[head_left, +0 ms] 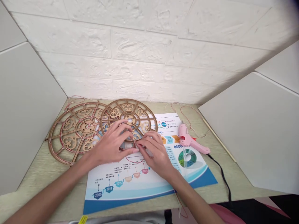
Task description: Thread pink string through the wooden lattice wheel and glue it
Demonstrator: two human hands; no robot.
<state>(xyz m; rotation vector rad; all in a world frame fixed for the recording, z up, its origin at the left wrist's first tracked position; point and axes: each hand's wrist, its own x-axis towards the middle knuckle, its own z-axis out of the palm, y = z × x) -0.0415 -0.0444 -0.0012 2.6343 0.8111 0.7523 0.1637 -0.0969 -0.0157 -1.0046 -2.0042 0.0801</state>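
Note:
A round wooden filigree disc (140, 116) with spokes and a central hub lies tilted under my hands. My left hand (109, 146) grips its lower part, fingers spread across the hub. My right hand (153, 154) sits next to it, with fingertips pinched on a red thread (135, 161) at the disc's lower rim. The thread loops down onto the printed sheet. A second, similar disc (74, 132) lies flat to the left, with red thread strung along it and overlapped by the first disc.
A printed timeline poster (149, 183) lies under the hands. To its right are a pink glue gun (190, 138) with a black cord (221, 174) and loose thread (187, 113). White panels (257, 130) and a white brick-textured wall (140, 53) bound the tabletop (42, 183).

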